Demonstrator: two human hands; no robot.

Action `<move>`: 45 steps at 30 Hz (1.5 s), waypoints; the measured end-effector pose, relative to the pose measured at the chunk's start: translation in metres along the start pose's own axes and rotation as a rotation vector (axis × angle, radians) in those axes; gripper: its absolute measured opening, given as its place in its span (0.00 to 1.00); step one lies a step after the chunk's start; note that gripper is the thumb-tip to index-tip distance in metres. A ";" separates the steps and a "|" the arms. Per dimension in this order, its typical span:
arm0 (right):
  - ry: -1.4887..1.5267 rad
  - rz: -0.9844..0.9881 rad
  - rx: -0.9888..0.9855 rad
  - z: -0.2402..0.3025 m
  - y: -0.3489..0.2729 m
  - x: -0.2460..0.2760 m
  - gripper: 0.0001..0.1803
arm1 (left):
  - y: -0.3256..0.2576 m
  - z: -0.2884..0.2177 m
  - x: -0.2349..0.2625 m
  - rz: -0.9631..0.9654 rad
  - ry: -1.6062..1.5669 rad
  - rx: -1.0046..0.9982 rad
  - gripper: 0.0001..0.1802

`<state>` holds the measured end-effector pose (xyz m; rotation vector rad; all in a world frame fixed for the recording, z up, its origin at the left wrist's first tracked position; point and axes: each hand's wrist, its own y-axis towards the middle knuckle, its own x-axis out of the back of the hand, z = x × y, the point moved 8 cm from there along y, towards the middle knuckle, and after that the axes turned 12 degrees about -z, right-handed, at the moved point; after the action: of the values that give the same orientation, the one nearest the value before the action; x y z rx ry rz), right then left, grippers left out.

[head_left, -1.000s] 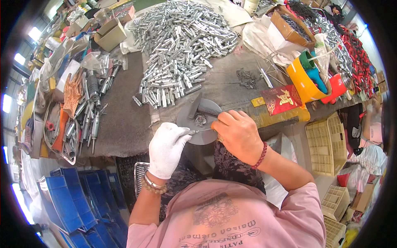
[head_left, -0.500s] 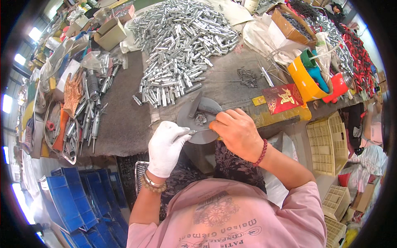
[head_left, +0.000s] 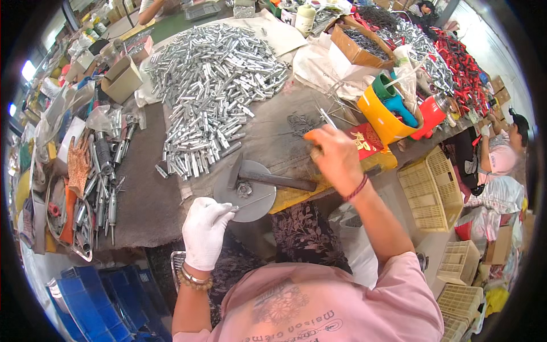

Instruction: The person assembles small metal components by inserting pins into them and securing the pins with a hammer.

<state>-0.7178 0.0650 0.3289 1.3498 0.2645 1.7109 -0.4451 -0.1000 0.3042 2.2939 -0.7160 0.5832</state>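
My left hand (head_left: pixel 205 232), in a white glove, pinches a small metal piece at the near left edge of a round grey plate (head_left: pixel 259 212). From its fingertips a thin metal rod (head_left: pixel 253 202) reaches across the plate. A hammer (head_left: pixel 279 180) lies over that plate, its head to the left and dark handle to the right, beside a small round metal fitting (head_left: pixel 244 189). My bare right hand (head_left: pixel 339 162) is stretched over the bench, thumb and forefinger apart, close to a loose pile of small dark pins (head_left: pixel 301 123). Nothing shows between those fingers, which are slightly blurred.
A large heap of silver metal tubes (head_left: pixel 213 85) covers the bench's middle. Tools (head_left: pixel 105 176) crowd the left. On the right stand a yellow container (head_left: pixel 382 114), a red bottle (head_left: pixel 431 114) and a cardboard box (head_left: pixel 359 48). Yellow crates (head_left: pixel 430 188) sit below; people work farther off.
My right hand has left the rod and hammer handle and reached forward and right toward the dark pins. My left hand keeps its pinch. The whole view has shifted.
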 end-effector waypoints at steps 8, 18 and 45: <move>-0.040 0.083 0.182 -0.052 0.014 -0.021 0.16 | 0.003 0.000 -0.003 -0.010 -0.023 0.004 0.09; -0.033 0.143 0.202 -0.046 0.016 -0.026 0.12 | 0.003 -0.002 0.000 -0.007 -0.021 -0.023 0.09; -0.064 0.122 -0.088 -0.014 0.002 -0.024 0.09 | 0.002 -0.001 -0.001 -0.037 -0.027 -0.040 0.11</move>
<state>-0.7314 0.0506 0.3087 1.3760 0.0705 1.7554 -0.4473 -0.1007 0.3051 2.2775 -0.6905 0.5173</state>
